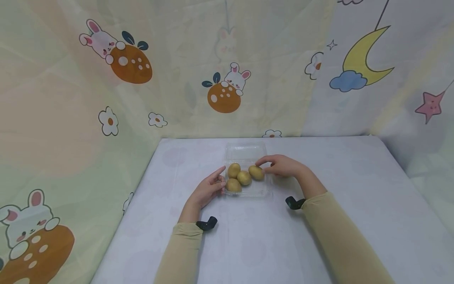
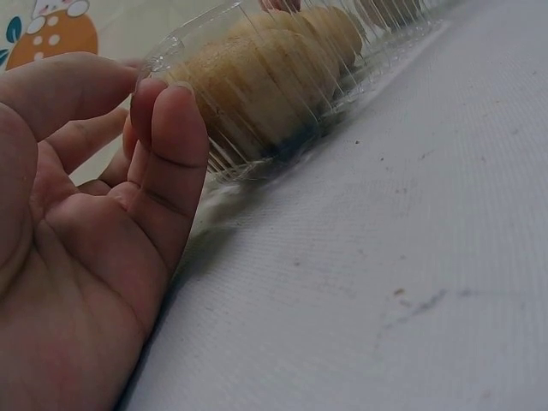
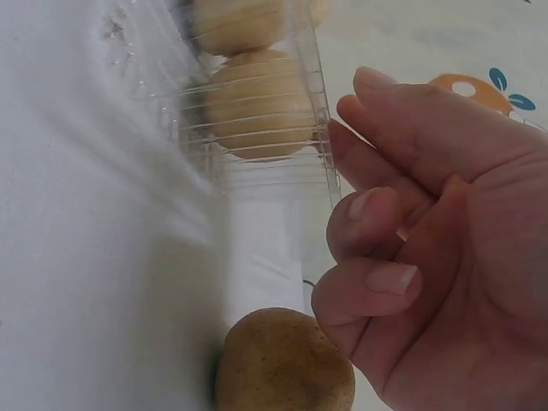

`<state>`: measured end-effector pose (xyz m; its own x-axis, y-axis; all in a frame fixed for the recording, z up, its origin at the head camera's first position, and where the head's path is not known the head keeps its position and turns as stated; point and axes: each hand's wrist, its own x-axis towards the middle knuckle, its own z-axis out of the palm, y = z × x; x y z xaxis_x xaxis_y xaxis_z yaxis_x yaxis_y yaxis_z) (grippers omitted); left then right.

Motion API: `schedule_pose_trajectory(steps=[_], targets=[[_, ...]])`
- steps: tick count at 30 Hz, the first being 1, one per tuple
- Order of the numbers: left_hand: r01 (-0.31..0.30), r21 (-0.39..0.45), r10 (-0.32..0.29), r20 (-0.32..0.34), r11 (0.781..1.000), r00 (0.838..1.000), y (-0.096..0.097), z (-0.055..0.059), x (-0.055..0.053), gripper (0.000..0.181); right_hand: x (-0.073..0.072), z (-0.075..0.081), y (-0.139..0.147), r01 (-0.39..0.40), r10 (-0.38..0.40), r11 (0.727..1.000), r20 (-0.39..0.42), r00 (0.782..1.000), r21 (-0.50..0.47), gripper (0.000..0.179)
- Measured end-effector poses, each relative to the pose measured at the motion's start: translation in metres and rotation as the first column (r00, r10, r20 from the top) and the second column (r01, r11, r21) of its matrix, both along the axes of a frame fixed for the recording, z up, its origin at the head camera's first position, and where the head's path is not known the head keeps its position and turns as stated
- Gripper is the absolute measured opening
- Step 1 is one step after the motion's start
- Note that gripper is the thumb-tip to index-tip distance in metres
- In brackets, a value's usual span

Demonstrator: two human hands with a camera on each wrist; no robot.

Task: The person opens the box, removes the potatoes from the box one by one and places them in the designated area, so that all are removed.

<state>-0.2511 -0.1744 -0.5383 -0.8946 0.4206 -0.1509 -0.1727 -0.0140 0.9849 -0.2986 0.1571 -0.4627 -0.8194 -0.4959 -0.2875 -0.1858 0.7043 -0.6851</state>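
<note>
Clear plastic container [image 1: 256, 189] sits on the pale bench [image 1: 241, 244], its lid [image 1: 246, 151] folded back off the far edge and pointing away from the person. Four potatoes show inside.

Right potato [image 1: 256, 172], in the container's far right part: oval, long axis slanting from far left to near right. Middle potato [image 1: 244, 178]: just left of it, plumper, similar slant but slight. Far-left potato [image 1: 234, 170]: long axis mostly front to back. Near-left potato [image 1: 233, 185]: by the container's left wall, rounder; axis hard to read.

Loose potato [image 3: 285, 368]: outside the container, off its right side, below the curled little finger; seen from the right wrist only.

Left hand [image 1: 205, 191] at the container's left wall: forefinger stretched along it, thumb and bent fingers pinching the edge. Right hand [image 1: 281, 165] reaches over the container's right wall: forefinger extended onto the right potato, thumb near its right end, outer fingers curled. Cannot tell whether these fingers pinch it.
</note>
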Motion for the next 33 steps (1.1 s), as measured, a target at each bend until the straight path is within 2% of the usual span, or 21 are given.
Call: schedule_pose_trajectory(steps=[9, 14, 21, 27, 33], targets=[[0.007, 0.003, -0.007, -0.012, 1.0, 1.0, -0.001, -0.001, 0.001, 0.071, -0.001, 0.005, -0.002, -0.091, 0.092, 0.994, -0.016, 0.996, 0.059, 0.04], [-0.003, 0.004, 0.003, -0.009, 1.0, 1.0, 0.0, 0.0, 0.001, 0.069, 0.001, 0.004, -0.004, -0.092, 0.092, 0.994, -0.007, 0.996, 0.061, 0.041], [-0.006, -0.006, 0.006, -0.012, 1.0, 1.0, 0.0, 0.0, 0.001, 0.067, 0.003, 0.0, -0.006, -0.139, 0.141, 0.988, -0.027, 0.99, 0.059, 0.041], [0.0, 0.006, 0.0, -0.019, 1.0, 1.0, 0.0, 0.0, 0.001, 0.07, 0.005, -0.002, -0.01, -0.125, 0.127, 0.99, -0.027, 0.992, 0.058, 0.038], [-0.005, -0.002, 0.005, -0.024, 1.0, 1.0, 0.001, 0.0, 0.003, 0.071, 0.005, -0.007, -0.011, -0.143, 0.142, 0.987, 0.019, 0.99, 0.076, 0.051]])
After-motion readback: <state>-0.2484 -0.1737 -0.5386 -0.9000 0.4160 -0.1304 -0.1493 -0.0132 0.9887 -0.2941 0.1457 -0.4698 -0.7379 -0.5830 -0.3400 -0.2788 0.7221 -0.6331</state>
